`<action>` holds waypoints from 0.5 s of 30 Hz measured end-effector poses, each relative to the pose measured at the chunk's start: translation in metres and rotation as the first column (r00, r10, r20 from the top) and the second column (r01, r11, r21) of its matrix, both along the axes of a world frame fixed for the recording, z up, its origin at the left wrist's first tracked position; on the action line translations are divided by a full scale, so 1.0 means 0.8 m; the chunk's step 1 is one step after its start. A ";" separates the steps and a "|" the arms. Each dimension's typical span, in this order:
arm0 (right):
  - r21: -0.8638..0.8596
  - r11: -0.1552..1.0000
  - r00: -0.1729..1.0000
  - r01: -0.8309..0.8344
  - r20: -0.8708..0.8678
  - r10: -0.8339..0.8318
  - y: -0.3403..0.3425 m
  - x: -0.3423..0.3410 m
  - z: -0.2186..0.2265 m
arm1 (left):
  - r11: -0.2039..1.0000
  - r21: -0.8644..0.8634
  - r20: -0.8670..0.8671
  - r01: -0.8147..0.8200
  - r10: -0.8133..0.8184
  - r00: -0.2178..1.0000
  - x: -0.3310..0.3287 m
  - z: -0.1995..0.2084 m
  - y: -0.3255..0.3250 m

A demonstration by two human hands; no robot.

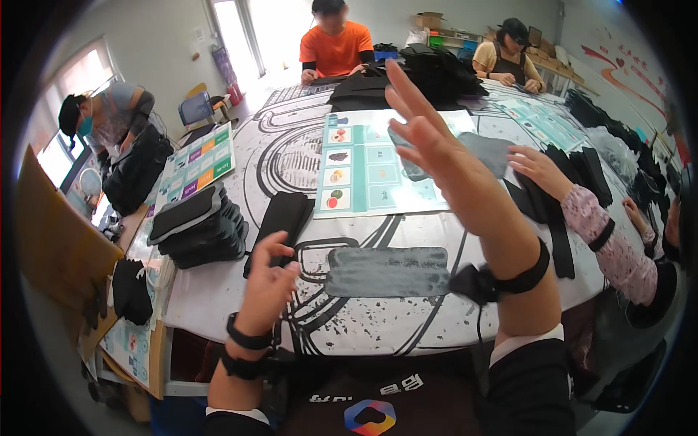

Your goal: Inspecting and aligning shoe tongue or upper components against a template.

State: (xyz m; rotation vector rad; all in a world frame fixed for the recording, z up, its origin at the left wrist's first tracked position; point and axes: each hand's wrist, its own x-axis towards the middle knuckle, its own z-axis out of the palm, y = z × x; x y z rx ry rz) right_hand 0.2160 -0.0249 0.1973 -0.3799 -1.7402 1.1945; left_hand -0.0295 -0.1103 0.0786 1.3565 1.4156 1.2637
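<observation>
My right hand (443, 160) is raised over the teal-and-white picture board (338, 211), its fingers stretched out. Behind it a grey fabric piece (485, 154) shows on both sides; whether this is one piece or two, I cannot tell. My left hand (267, 292) hovers near the table's front edge, fingers loosely bent and apart, holding nothing visible. Between my forearms a grey rectangular fabric piece (385, 272) lies flat on the table. Black folded fabric (282, 221) rests just beyond my left hand.
A stack of grey and black pads (198, 229) stands at the left. Another person's hand (542, 171) reaches in from the right beside black strips (556, 225). Heaped black fabric (436, 76) covers the far side. Other people work around the printed table (291, 156).
</observation>
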 end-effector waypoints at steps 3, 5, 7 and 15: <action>0.642 0.576 0.694 0.506 0.093 -0.714 0.023 0.020 -0.035 | 0.971 0.225 0.581 -0.083 -0.066 0.811 -0.029 0.028 -0.015; 0.416 0.705 0.758 0.574 0.053 -0.650 0.036 0.009 -0.041 | 0.940 0.199 0.786 -0.279 0.017 0.618 -0.042 0.048 -0.021; 0.210 0.718 0.743 0.664 -0.077 -0.665 0.069 -0.001 -0.042 | 0.900 0.196 0.838 -0.389 0.052 0.543 -0.037 0.058 -0.018; -0.494 0.853 0.942 -0.168 0.175 0.287 0.129 -0.059 -0.039 | 0.936 0.257 0.902 -0.239 -0.143 0.408 0.028 0.048 -0.018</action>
